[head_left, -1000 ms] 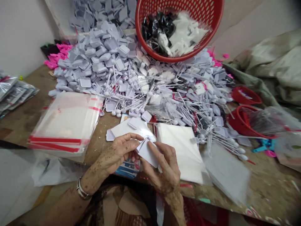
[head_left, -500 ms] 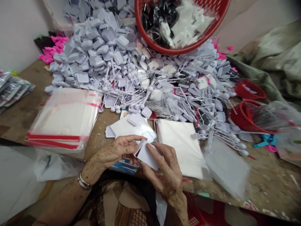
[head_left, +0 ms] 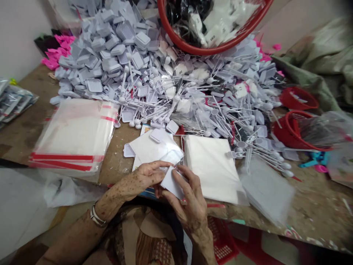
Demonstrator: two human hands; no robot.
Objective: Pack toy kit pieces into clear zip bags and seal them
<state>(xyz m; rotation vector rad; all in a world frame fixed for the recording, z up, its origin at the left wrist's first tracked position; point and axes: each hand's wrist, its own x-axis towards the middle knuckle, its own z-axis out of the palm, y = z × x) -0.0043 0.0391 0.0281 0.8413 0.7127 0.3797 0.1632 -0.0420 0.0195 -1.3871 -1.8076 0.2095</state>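
Just over the table's front edge, a small piece of folded white paper (head_left: 172,184) is held between both hands. My left hand (head_left: 145,177) pinches its left side, with some fingers hidden beneath. On the other side, my right hand (head_left: 190,195) grips the paper, fingers on top and thumb at the lower edge. Behind the hands lie a clear plastic bag with white sheets (head_left: 149,147) and a small white plastic tray (head_left: 156,135) on top of it. A stack of white sheets (head_left: 209,167) is right of my right hand.
Clear bags with red strips (head_left: 77,129) lie at left. A big heap of white plastic trays (head_left: 110,51) and scoops (head_left: 162,110) fills the back. Above it is a red basket (head_left: 198,49) of packets. Small red baskets (head_left: 289,134) and clear bags (head_left: 268,187) are at right.
The raised flap on the paper, with dark red showing under it, now lies flat beneath my fingers. Both hands stay closed on it, and the view has shifted slightly.
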